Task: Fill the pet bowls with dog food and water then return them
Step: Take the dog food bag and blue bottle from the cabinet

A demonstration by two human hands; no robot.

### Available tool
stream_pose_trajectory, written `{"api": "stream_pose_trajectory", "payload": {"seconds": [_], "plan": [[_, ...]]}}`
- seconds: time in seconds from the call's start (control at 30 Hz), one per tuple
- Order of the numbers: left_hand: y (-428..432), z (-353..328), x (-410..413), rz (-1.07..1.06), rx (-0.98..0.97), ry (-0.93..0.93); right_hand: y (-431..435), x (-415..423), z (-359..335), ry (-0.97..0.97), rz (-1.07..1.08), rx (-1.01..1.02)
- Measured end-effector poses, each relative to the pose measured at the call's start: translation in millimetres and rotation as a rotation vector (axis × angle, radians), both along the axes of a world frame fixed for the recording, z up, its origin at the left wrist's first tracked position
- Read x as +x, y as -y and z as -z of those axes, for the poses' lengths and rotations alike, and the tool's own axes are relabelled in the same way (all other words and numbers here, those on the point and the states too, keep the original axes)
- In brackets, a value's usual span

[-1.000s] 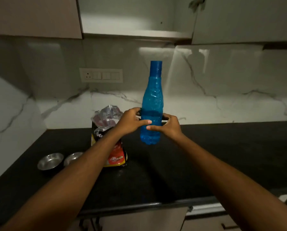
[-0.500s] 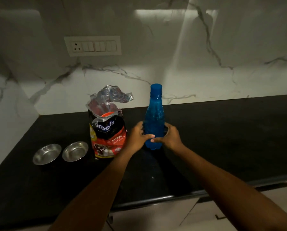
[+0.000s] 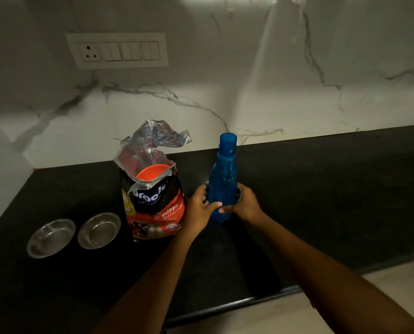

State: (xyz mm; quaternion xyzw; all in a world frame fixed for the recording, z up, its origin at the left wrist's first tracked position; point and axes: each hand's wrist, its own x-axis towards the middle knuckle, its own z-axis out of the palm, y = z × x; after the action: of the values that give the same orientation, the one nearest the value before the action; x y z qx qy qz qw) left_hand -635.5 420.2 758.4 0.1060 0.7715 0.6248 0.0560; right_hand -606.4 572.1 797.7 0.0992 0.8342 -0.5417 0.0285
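- We grip the blue bottle low on its body with both hands, fingers curled round it from either side.
- Our left hand wraps the bottle's left side and our right hand its right. The thumbs nearly meet at the front.
- The bottle stands upright with its cap on and its base at the black table. We cannot tell whether its weight rests there or in our hands.
- Just left of the bottle stands an open dog food bag, its torn foil top crumpled upward. Our left hand is close beside it.
- An orange cup sits inside the bag's mouth.
- Left of the bag, two steel bowls lie side by side on the table, mouths up. The first bowl is farther left and the second bowl is nearer the bag.
- We see nothing in either bowl, though the light is dim.
- Behind everything rises a white marble wall with a switch panel above the bag.
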Motion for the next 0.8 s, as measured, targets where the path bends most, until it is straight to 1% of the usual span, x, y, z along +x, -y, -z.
{"api": "stream_pose_trajectory", "payload": {"seconds": [0.17, 0.27, 0.33, 0.43, 0.53, 0.63, 0.7, 0.8], "plan": [[-3.4, 6.0, 3.6, -0.001, -0.04, 0.018, -1.3, 1.5, 3.6, -0.019, -0.023, -0.047], [-6.4, 4.8, 13.3, -0.039, -0.063, 0.015, -5.7, 5.2, 0.5, -0.034, -0.051, -0.068], [-13.2, 0.6, 27.5, -0.144, -0.091, -0.049, -10.6, 12.2, -5.1, -0.055, -0.054, -0.083], [-27.1, -2.0, 49.0, -0.322, -0.121, -0.217, -16.2, 23.7, -13.1, -0.089, 0.06, -0.086], [-39.0, -8.7, 66.8, -0.376, -0.14, -0.31, -23.3, 38.3, -23.4, -0.172, 0.118, -0.078], [-53.3, -22.8, 83.0, -0.448, -0.111, -0.374, -35.2, 59.6, -39.2, -0.271, 0.127, -0.151], [-66.7, -40.3, 93.1, -0.438, -0.096, -0.378, -45.3, 73.6, -51.0, -0.344, 0.128, -0.192], [-87.9, -67.9, 103.2, -0.352, -0.065, -0.384, -59.7, 90.6, -67.0, -0.432, 0.142, -0.247]]}}
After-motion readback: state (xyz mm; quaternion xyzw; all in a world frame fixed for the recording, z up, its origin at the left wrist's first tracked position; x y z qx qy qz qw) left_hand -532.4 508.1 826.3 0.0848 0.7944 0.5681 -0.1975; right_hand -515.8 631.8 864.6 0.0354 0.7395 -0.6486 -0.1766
